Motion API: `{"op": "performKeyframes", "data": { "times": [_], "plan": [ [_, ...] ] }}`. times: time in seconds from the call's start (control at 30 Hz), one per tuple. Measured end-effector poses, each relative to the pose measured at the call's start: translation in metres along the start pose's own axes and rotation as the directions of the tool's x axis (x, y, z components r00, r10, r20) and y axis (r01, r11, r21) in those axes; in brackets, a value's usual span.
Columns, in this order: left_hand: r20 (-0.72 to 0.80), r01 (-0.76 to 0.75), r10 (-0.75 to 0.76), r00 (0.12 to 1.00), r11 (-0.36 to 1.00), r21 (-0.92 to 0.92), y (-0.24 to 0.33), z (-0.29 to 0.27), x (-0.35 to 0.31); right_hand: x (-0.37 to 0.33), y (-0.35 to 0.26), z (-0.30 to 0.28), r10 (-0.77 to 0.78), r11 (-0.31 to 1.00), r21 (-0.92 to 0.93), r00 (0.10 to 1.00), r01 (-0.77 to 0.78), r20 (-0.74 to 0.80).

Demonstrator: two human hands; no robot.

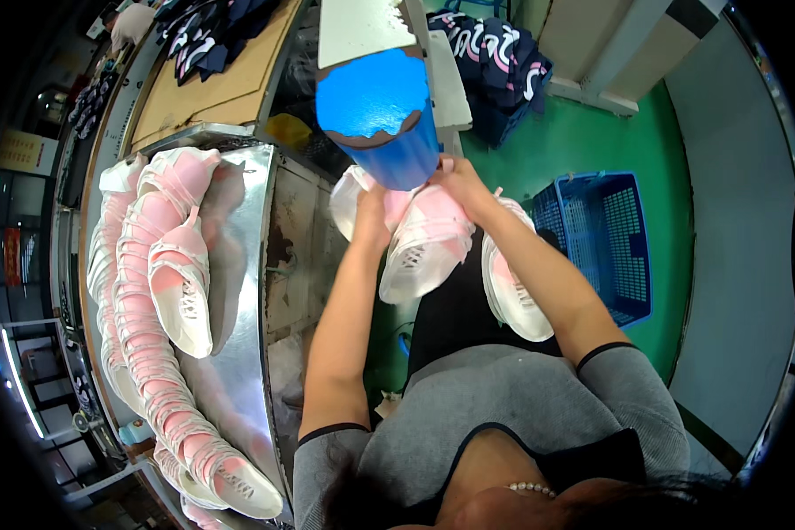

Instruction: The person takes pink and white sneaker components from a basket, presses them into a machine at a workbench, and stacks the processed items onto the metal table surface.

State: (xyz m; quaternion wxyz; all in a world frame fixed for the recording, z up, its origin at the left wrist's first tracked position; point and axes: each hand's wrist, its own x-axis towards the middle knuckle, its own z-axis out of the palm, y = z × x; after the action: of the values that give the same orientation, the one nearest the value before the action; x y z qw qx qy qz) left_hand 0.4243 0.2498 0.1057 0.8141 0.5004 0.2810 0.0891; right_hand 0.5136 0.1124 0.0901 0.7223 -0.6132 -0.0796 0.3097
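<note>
Under a blue machine head [373, 97], both my hands grip a pink and white shoe upper [428, 243] with laces, its toe hanging toward me. My left hand [374, 214] is closed at its left side, fingers partly hidden by the machine. On the other side my right hand [462, 187] is closed on the edge of the upper, close against the blue housing. White and pink material [346, 201] shows just left of my left hand. More nested shoe uppers [514, 287] rest by my right forearm, over my dark-clad lap. The machine hides the spot between my fingertips.
Long nested rows of pink and white uppers [146, 322] lie along a metal table [243, 190] at my left, one single upper [183, 283] beside them. A blue plastic basket [640, 243] stands on the green floor at right. Dark printed pieces [495, 57] are stacked behind the machine.
</note>
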Motion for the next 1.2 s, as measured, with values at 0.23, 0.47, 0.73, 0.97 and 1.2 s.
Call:
{"op": "performKeyframes", "data": {
  "times": [0.23, 0.47, 0.73, 0.97, 1.2],
  "plan": [
    [-0.165, -0.007, -0.037, 0.986, 0.965, -0.261, 0.012, -0.075, -0.003, 0.009, 0.004, -0.045, 0.165, 0.986, 0.000, 0.983, -0.165, -0.085],
    [-0.151, -0.044, 0.088, 0.985, 0.960, 0.276, -0.047, 0.000, -0.152, -0.047, 0.039, -0.017, 0.199, 0.980, 0.054, 0.964, -0.192, -0.178],
    [-0.130, -0.183, 0.203, 0.971, 0.972, 0.147, 0.009, -0.007, -0.125, -0.063, 0.020, -0.041, -0.146, 0.977, -0.180, 0.975, 0.115, -0.168],
    [-0.065, -0.254, 0.290, 0.955, 0.910, 0.327, 0.015, 0.006, -0.080, -0.041, 0.010, 0.006, -0.232, 0.885, -0.415, 0.973, 0.212, 0.003],
    [-0.048, -0.111, 0.118, 0.992, 0.986, 0.121, 0.003, -0.016, -0.039, -0.014, 0.014, 0.003, 0.031, 0.999, 0.032, 0.997, -0.034, 0.069]
  ]
}}
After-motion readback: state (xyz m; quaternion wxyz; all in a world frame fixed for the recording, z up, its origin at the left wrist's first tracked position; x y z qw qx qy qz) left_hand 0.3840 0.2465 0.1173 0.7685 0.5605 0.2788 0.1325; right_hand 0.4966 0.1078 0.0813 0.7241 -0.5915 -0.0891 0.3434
